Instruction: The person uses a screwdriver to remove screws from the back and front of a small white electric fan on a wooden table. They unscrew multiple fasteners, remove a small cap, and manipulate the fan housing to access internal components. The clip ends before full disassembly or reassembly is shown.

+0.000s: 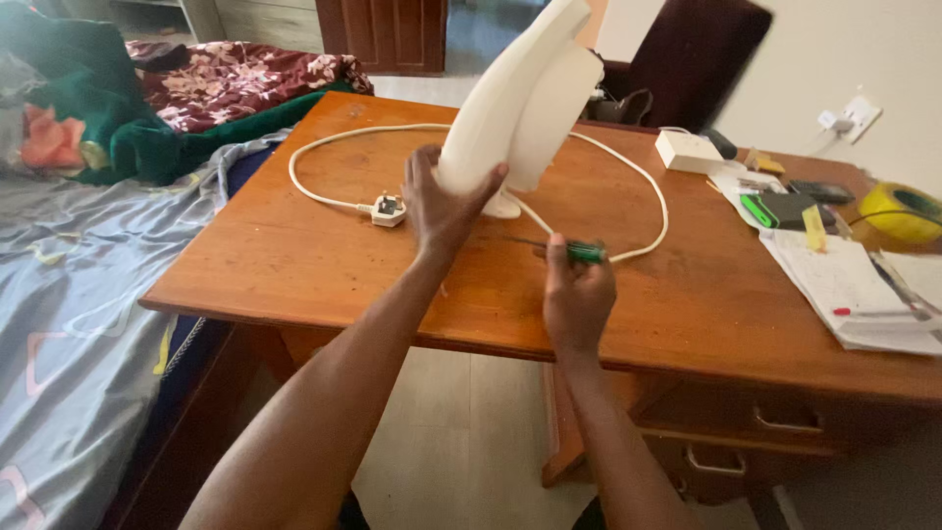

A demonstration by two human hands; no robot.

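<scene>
1. The white plastic appliance (pixel 525 93), smooth and curved, is cut off at the top edge; its kind is unclear.
2. Left hand (pixel 444 201) grips its lower end above the glossy wooden surface (pixel 294 265).
3. Right hand (pixel 577 290) is closed round a green-handled screwdriver (pixel 574 251), its thin shaft hard to see.
4. A white cord (pixel 334 147) loops to a plug (pixel 389 209).

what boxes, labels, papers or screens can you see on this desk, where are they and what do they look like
White box: far side of the desk, flat, rectangular.
Dark device: right of the box, green edge, possibly a screen; cannot tell.
Yellow tag: narrow strip beside that device.
Papers: right edge of the desk, white stacked sheets with handwriting.
</scene>
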